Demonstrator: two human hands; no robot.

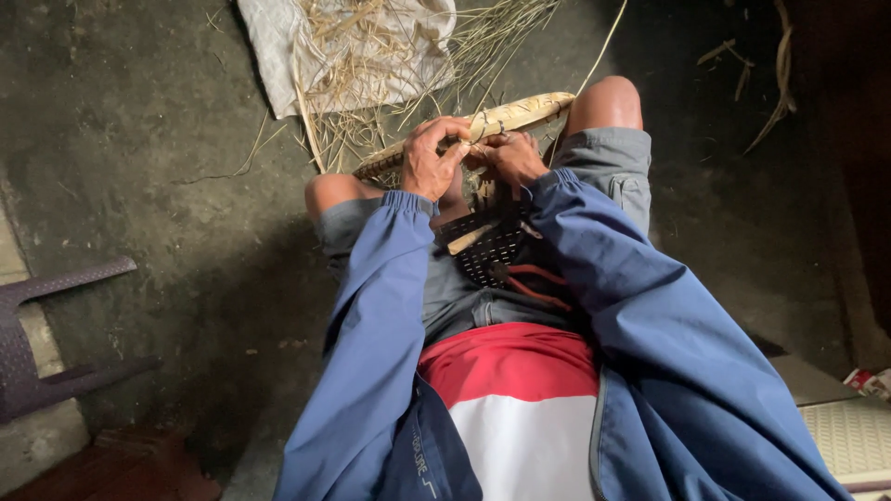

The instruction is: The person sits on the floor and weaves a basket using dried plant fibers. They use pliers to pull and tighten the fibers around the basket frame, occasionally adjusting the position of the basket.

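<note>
On the far left a dark plastic chair (37, 343) is seen at the edge of the concrete floor (158, 139). Further in, a white sack (278, 46) strewn with straw (371, 65) lies ahead of the knees. The left hand (429, 160) is closed around the rim of a woven basket (520, 111), which is propped across the lap between both knees. The right hand (512, 156) is pinched tight on a strip at that same rim. The binding of the rim appears to be in hand; a firm pull and tuck seems called for. The basket's rim looks pale, flat-woven, slightly curved, its dark mesh body hanging below.
</note>
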